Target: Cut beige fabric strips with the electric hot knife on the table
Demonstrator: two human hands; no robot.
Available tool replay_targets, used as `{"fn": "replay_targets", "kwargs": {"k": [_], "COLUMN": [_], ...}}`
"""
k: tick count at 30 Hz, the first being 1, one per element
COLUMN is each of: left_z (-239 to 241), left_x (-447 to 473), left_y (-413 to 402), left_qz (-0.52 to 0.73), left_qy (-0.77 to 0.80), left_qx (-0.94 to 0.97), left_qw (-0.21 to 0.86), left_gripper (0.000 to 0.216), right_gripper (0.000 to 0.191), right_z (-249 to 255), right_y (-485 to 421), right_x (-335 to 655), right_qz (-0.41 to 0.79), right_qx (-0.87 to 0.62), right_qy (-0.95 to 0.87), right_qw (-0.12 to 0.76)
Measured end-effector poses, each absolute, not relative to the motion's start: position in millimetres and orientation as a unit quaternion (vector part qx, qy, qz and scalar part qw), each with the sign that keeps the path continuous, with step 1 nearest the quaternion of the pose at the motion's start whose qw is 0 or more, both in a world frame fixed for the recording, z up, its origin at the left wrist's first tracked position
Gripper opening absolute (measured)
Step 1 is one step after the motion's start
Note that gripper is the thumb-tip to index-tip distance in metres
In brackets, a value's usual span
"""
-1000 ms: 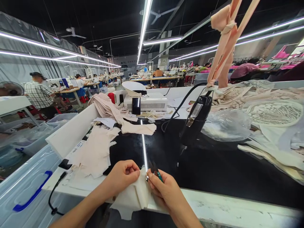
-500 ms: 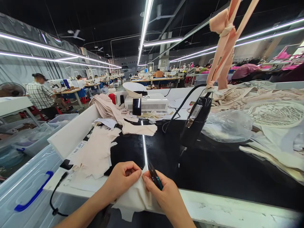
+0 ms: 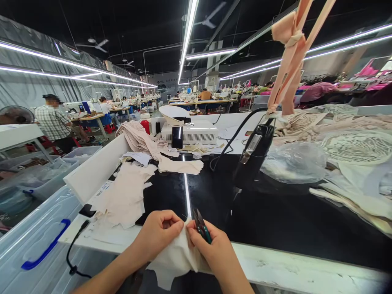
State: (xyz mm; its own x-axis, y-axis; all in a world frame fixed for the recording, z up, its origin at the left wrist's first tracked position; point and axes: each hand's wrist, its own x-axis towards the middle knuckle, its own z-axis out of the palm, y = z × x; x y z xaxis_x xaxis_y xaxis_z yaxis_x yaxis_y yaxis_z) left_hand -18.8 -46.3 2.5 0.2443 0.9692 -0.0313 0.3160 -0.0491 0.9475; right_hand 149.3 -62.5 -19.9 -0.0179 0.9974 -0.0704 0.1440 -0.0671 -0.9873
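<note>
My left hand (image 3: pixel 157 234) is closed in a pinch on a piece of cream fabric (image 3: pixel 176 259) that hangs over the near edge of the black worktable (image 3: pixel 275 220). My right hand (image 3: pixel 211 251) pinches the same fabric from the right and also holds small green-handled thread snips (image 3: pixel 200 224), blades pointing up and away. The two thumbs nearly touch over the cloth.
A stack of cut beige pieces (image 3: pixel 122 196) lies left of my hands. A black hanging tool (image 3: pixel 252 155) with a cord dangles over the table. Lace fabric (image 3: pixel 352 143) and a plastic bag (image 3: pixel 294 161) lie right. A white machine (image 3: pixel 190 130) stands behind. A clear bin (image 3: pixel 33 241) sits left. Other workers sit far off.
Both hands have shifted slightly right and down with the fabric, which is bunched more between the fingers. The snips stay in my right hand.
</note>
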Motion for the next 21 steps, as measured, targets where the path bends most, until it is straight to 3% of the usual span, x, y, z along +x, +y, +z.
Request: {"fn": "replay_targets", "kwargs": {"k": [5,21], "left_z": [-1,3], "left_x": [-18,-9], "left_y": [-45,-45], "left_qz": [0.351,0.371], "left_qy": [0.505,0.521], "left_qx": [0.627,0.589], "left_qw": [0.478,0.495], "left_gripper": [0.027,0.022], "right_gripper": [0.026,0.039], "right_z": [-15,-13], "right_y": [-67,-65], "right_x": [148,149], "right_qz": [0.575,0.676], "right_qx": [-0.53,-0.467], "right_qy": [-0.453,-0.345], "right_qw": [0.428,0.453]}}
